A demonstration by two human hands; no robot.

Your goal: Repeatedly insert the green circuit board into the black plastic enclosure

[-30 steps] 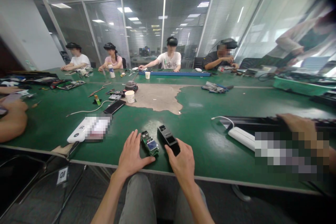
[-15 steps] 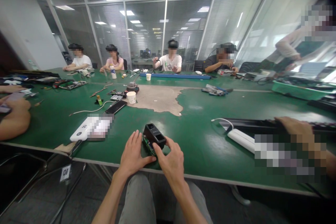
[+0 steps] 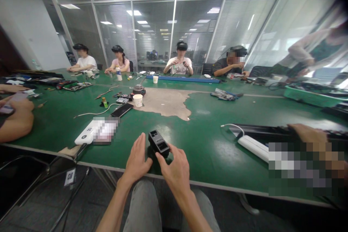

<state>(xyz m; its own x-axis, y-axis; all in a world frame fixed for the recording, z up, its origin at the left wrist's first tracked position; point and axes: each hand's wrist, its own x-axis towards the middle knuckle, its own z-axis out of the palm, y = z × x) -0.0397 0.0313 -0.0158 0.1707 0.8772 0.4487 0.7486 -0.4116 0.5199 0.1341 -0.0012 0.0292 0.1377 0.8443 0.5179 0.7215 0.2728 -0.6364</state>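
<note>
A small black box-shaped device with cut-outs or buttons on its top sits near the front edge of the green table. My right hand grips its right side and near end between thumb and fingers. On the left, my left hand stands beside the device, fingers stretched out and thumb spread apart. Whether its fingertips touch the casing I cannot tell. The device's underside is hidden.
Left of my hands lie a white power bank and a black phone. Farther off are a paper cup and gloves. A white power strip lies right, near another person's hand. Several people sit around the table.
The green circuit board seen along the device's left side is now out of sight, and the casing is tilted differently. My left thumb has drawn back from the device's near end.
</note>
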